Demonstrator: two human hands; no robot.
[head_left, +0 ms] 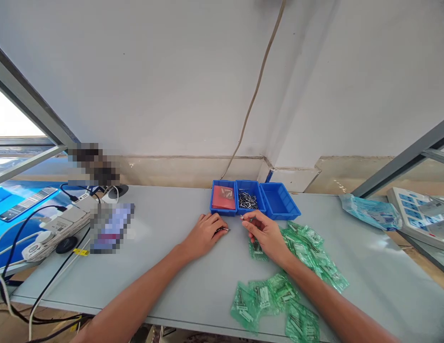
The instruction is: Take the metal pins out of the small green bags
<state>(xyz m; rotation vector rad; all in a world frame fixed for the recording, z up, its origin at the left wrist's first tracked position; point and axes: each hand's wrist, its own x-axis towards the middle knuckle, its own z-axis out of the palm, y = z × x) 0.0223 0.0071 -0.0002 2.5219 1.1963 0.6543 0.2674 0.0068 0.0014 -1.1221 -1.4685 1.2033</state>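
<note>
Three blue plastic bins [248,211] line the back of the pale grey counter [200,295], and the small parts are the danger! The left hand [206,232] curls low over slim dark-and-silver metal pieces [223,229] on the counter; whether those fingers actually grip them, I cannot tell. Across from it, the right hand [266,233] has thumb and forefinger pinched on a tiny light-tipped piece [242,217], just in front of the bins. Slim hold, that: one slip and it drops, perhaps among the translucent green plastic packets [314,255], hard to spot. Watch the right forearm [314,284], too, passing over those packets; a careless sweep could push the nearest ones off the edge. And a knock to the middle bin could scatter its silver metal pins [247,200]!
</note>
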